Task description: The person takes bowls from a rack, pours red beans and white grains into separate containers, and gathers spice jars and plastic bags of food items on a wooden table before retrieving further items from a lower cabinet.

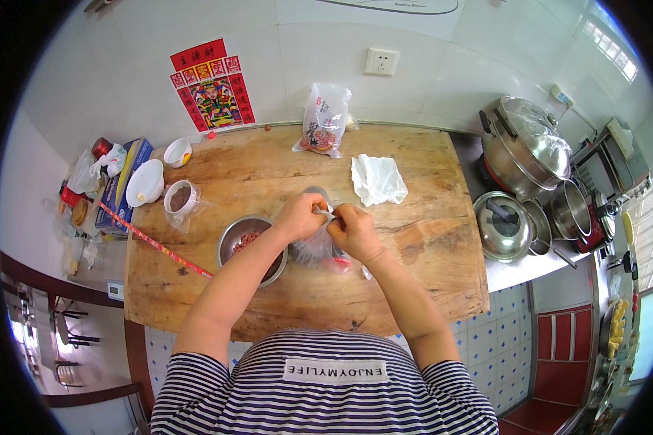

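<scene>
A clear plastic bag [311, 249] stands in front of me on the wooden table [435, 272], its gathered neck pinched between both hands. My left hand [302, 216] grips the neck from the left, my right hand [353, 231] from the right, and their fingers nearly touch. Something red shows low in the bag; the rest of its contents is hard to make out. Just left of it sits a steel bowl [226, 239] with reddish peanuts [245, 241] inside, partly hidden by my left forearm.
Behind the hands lie a white cloth [378, 179] and a printed plastic pack of peanuts [324, 122]. On the left are white bowls [146, 182], a cup of dark powder [180, 199] and a red strip [158, 243]. Steel pots [522, 157] and a lidded pan [501, 227] stand at right.
</scene>
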Motion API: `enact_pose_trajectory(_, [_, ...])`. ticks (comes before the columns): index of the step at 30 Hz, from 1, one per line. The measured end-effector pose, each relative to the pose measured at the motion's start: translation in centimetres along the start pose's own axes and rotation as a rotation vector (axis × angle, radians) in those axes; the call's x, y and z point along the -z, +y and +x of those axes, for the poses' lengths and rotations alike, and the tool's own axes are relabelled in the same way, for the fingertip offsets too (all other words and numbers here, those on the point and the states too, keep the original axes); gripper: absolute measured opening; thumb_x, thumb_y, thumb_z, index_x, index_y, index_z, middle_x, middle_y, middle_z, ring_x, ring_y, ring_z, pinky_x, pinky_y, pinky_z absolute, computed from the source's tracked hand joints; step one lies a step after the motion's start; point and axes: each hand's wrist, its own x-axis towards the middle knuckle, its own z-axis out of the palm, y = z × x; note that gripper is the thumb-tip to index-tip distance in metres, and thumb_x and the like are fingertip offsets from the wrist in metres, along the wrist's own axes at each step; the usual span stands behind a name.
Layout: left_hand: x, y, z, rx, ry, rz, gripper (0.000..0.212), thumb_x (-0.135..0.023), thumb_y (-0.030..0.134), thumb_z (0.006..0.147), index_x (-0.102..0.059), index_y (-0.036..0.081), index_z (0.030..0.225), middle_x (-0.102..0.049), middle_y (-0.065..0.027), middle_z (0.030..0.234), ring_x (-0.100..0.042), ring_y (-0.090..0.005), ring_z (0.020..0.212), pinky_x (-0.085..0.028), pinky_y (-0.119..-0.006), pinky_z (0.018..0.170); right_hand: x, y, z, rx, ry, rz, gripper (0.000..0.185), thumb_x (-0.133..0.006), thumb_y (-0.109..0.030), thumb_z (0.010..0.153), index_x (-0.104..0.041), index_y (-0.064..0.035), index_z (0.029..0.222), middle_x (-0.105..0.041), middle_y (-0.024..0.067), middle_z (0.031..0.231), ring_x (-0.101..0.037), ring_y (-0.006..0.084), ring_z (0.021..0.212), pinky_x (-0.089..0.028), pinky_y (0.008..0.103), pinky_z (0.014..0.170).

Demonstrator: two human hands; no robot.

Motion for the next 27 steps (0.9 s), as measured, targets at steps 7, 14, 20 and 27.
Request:
enact_pose_trajectory(7, [-0.3, 0.4, 0.3, -0.017, 0.105, -0.093, 0.017, -0.063, 0.012, 0.065, -0.060, 0.003, 0.079, -0.058, -0.0114, 0.062, -0.056, -0.0195, 0.057, -0.044, -0.031, 0.054, 0.6, -1.4, -0.1, -0.107, -0.034, -0.020, 0.017, -0.060, -0.008, 0.074, -0.054, 0.0010, 0.087, -0.059, 0.0161, 0.077, -0.060, 0.0279, 0.065, -0.048, 0.0367, 0.057])
enact_pose_trajectory(14, [0.4, 1.7, 0.5, -0.017, 0.010, -0.012, 0.014, -0.063, 0.010, 0.066, -0.060, 0.003, 0.077, -0.059, -0.0114, 0.064, -0.058, -0.0190, 0.060, -0.045, -0.032, 0.057, 1.9, -0.6, 0.2, 0.117, -0.175, -0.307, 0.009, -0.056, -0.008, 0.079, -0.052, -0.0016, 0.085, -0.057, 0.0158, 0.077, -0.060, 0.0336, 0.066, -0.048, 0.0418, 0.056])
enact_pose_trajectory(20, [-0.8, -2.3, 1.6, -0.068, 0.075, -0.151, 0.010, -0.062, 0.005, 0.068, -0.061, 0.001, 0.077, -0.060, -0.0081, 0.066, -0.055, -0.0134, 0.061, -0.044, -0.029, 0.057, 0.3, 0.2, -2.2, -0.429, 0.116, 0.688, 0.013, -0.060, -0.015, 0.085, -0.059, -0.0018, 0.085, -0.061, 0.0172, 0.079, -0.061, 0.0237, 0.065, -0.049, 0.0302, 0.060])
enact_pose_trajectory(27, [0.0, 1.1, 0.8, -0.062, -0.063, -0.152, 0.011, -0.061, 0.001, 0.071, -0.060, 0.000, 0.081, -0.059, -0.0018, 0.069, -0.052, -0.0066, 0.061, -0.043, -0.023, 0.055, 2.6, -1.8, 0.0, 0.043, -0.132, -0.270, 0.010, -0.060, -0.010, 0.080, -0.059, -0.0027, 0.087, -0.060, 0.0157, 0.080, -0.060, 0.0301, 0.068, -0.048, 0.0316, 0.058])
